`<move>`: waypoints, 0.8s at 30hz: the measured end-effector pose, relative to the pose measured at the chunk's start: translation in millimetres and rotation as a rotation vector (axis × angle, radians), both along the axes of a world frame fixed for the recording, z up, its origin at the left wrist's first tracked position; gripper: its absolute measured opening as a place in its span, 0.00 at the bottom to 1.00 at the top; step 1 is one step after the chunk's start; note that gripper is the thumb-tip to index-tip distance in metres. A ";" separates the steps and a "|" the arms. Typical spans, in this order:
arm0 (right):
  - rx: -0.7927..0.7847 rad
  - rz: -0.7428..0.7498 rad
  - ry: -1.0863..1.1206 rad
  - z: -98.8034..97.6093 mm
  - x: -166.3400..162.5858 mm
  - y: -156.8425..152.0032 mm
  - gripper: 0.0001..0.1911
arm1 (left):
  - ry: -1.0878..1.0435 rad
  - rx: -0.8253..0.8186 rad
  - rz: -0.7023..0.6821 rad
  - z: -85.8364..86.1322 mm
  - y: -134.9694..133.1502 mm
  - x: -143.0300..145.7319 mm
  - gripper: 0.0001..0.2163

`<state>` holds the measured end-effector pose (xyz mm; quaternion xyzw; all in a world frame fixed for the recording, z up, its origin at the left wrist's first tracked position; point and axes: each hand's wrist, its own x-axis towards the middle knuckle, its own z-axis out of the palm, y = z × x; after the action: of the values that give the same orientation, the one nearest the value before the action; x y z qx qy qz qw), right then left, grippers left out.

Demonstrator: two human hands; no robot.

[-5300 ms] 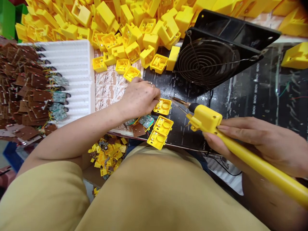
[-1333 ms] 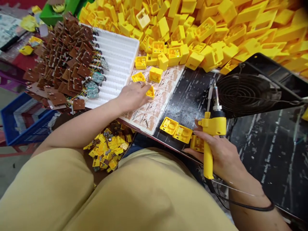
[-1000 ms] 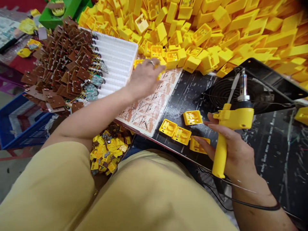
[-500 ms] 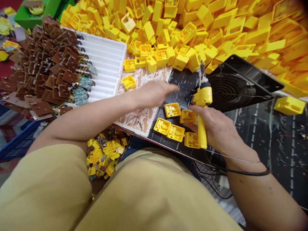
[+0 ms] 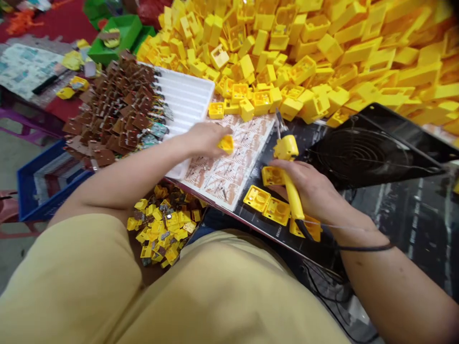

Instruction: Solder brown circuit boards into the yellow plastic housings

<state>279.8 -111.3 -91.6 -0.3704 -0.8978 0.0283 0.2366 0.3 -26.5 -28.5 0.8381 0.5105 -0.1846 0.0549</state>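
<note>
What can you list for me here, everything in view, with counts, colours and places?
Bench top: one, black, centre to right.
Patterned sheet: one, brown and white, left of the black surface.
Piled cases: too many to count, yellow, across the back.
Open cases: four visible, yellow, near the bench's front edge.
Fan: one, black, right.
Tray: one, white, left of the sheet.
Circuit boards: many, brown, heaped over the tray's left.
Green bins: at least two, green, upper left.
Crate: one, blue, left.
Small parts: many, mostly yellow, below the bench edge.
Left hand: one, bare, fingers around a yellow case.
Right hand: one, bare, holding a yellow soldering tool.
</note>
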 end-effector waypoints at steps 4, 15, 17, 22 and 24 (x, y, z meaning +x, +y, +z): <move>0.070 -0.052 -0.058 1.8 6.1 -11.1 0.17 | -0.205 -0.145 -0.203 -9.7 -32.0 30.3 0.27; 0.199 -0.138 -0.017 11.5 24.7 -59.4 0.18 | -0.258 0.403 0.372 22.3 32.4 -101.2 0.16; 0.206 -0.156 -0.007 10.6 24.8 -63.3 0.19 | -0.301 0.354 0.487 24.6 43.2 -124.9 0.12; 0.159 -0.228 0.071 11.6 24.1 -73.4 0.20 | -0.886 0.232 0.458 32.3 24.9 -108.0 0.20; 0.104 -0.282 0.154 12.2 18.8 -77.6 0.17 | -1.097 0.052 0.332 32.8 6.8 -79.4 0.20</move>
<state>298.7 -188.9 -79.4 -0.4765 -0.8164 -0.0234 0.3254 -79.0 -19.7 4.3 0.7209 0.5364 0.3009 0.3195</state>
